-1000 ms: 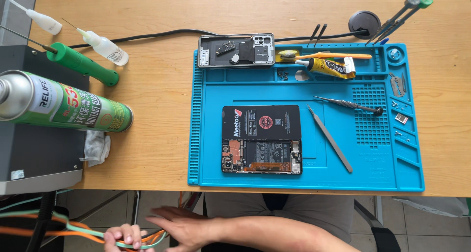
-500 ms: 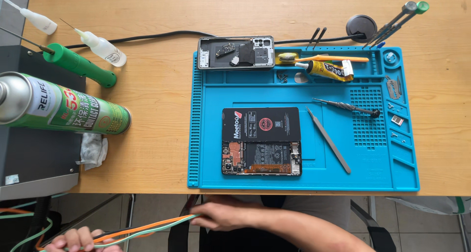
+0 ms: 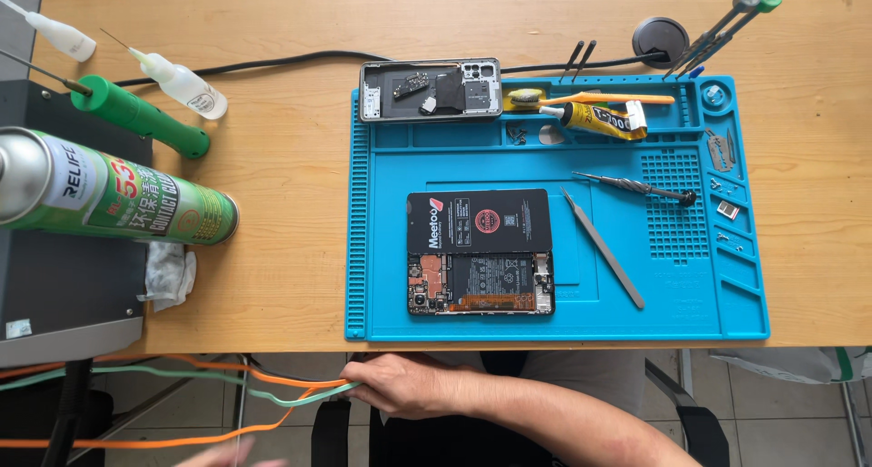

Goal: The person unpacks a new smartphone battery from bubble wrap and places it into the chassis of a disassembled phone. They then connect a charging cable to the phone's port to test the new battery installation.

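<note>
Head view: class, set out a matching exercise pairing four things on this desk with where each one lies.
Things:
1. spray can
2. tweezers
3. glue tube
4. opened phone

Places:
A. in the top tray of the blue mat
B. on its side, left of the mat
C. at the mat's near edge, under a dark card
D. slantwise, right of the phone

Pairs: 1-B, 2-D, 3-A, 4-C
</note>
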